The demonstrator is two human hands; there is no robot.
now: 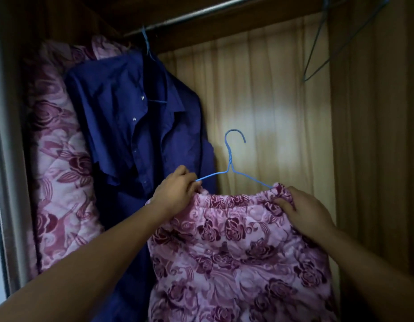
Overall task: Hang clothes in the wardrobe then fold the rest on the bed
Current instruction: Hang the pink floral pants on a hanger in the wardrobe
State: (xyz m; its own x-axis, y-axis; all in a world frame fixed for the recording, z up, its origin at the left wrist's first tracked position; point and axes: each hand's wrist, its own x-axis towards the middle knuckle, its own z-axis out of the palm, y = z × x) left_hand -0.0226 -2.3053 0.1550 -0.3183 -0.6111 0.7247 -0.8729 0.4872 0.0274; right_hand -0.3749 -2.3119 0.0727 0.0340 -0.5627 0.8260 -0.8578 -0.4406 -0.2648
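Note:
A pink garment with dark red roses [236,247] hangs from a blue wire hanger [230,159] in front of me, inside the wardrobe. My left hand [175,189] grips the hanger's left arm together with the garment's elastic waistband. My right hand [303,210] pinches the waistband at its right end, over the hanger's right arm. The hanger's hook is free, well below the metal rail [201,16]. A dark blue shirt [136,126] hangs from the rail on another blue hanger at the left.
A pink rose-patterned quilted garment [57,159] hangs behind the blue shirt against the left wall. Empty blue wire hangers [322,43] dangle from the rail at the top right. The wardrobe's wooden back panel [271,89] and right side wall [375,135] enclose the space.

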